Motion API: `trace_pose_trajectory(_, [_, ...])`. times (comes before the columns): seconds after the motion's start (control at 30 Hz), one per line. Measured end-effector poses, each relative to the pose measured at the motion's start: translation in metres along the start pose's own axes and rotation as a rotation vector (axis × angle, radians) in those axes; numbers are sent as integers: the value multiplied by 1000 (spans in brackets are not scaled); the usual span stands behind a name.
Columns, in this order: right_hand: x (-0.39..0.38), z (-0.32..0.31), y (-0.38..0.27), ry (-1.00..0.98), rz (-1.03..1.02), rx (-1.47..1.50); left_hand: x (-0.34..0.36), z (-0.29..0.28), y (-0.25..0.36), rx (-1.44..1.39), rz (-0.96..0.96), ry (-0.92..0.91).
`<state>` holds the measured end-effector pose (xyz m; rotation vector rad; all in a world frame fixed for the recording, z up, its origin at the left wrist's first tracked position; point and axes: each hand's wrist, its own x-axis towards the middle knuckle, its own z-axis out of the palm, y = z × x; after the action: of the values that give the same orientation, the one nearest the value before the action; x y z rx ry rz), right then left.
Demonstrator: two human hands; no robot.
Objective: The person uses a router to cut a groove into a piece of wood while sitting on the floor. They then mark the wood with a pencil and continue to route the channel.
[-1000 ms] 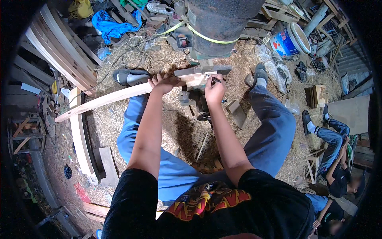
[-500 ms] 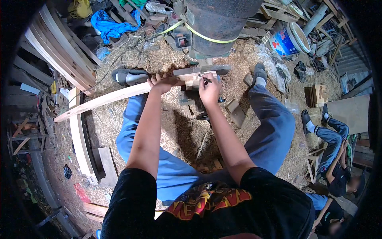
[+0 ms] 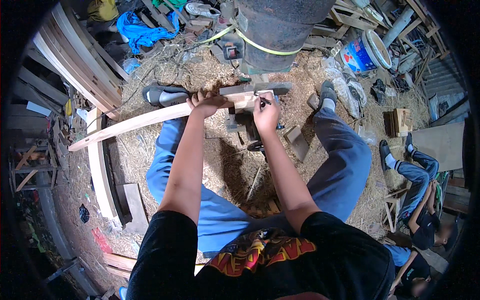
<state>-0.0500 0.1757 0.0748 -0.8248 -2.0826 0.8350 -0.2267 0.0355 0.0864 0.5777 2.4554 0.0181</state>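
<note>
A long, gently curved wooden piece [image 3: 145, 119] slants from the left up to a small machine stand in front of me. My left hand [image 3: 206, 104] rests across it near its right part, palm down, fingers spread past the far edge. In my right hand [image 3: 266, 114] a dark pen [image 3: 265, 102] is pinched, its tip by the right end of the wood. Beneath that end is a short pale block [image 3: 244, 104]. Behind the wood runs a flat grey metal bar [image 3: 280, 87]. The underside of my left palm is hidden.
A rusty drum [image 3: 280, 30] with a yellow strap stands just ahead. Curved boards [image 3: 75, 65] lean at the left, and another curved piece [image 3: 102, 175] lies on the shavings. A white-and-blue bucket [image 3: 361, 54] is far right. Two other people [image 3: 425, 230] sit at the right.
The pen and my right hand have shifted very slightly. My left hand keeps its place on the wood, and the whole view has drifted a little.
</note>
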Motion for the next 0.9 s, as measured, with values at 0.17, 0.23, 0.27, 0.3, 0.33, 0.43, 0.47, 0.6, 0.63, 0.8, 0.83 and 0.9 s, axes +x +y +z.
trace_pose_trajectory(0.17, [-3, 3, -8, -20, -40, 70, 18, 11, -15, 13, 8, 2])
trace_pose_trajectory(0.23, [-1, -1, -4, -4, -7, 19, 17, 10, -10, 18, 26, -12])
trace_pose_trajectory(0.27, [0, -2, 0, -6, -25, 9, 11, 5, -1, 17, 43, -25])
trace_pose_trajectory(0.3, [2, -3, 5, -7, -43, -1, 7, 1, 7, 16, 62, -38])
trace_pose_trajectory(0.33, [1, -1, 2, -23, -66, 5, 12, 6, -1, 24, 48, -25])
trace_pose_trajectory(0.43, [-2, 1, -9, -39, -55, 39, 30, 21, -21, 42, 19, 2])
trace_pose_trajectory(0.47, [-1, 1, -9, -29, -53, 61, 31, 22, -18, 44, 17, 3])
trace_pose_trajectory(0.6, [0, 0, -6, -40, -56, 22, 33, 22, -15, 48, 20, 7])
trace_pose_trajectory(0.63, [-2, 1, -8, -73, -30, 42, 31, 21, -15, 51, 19, -1])
trace_pose_trajectory(0.8, [0, -1, -2, -29, -35, 3, 16, 10, -7, 28, 67, -33])
trace_pose_trajectory(0.83, [-1, -1, -4, -41, -36, -9, 16, 11, -9, 31, 58, -24])
trace_pose_trajectory(0.9, [-3, 2, -8, -57, -41, 28, 17, 11, -13, 36, 40, -7])
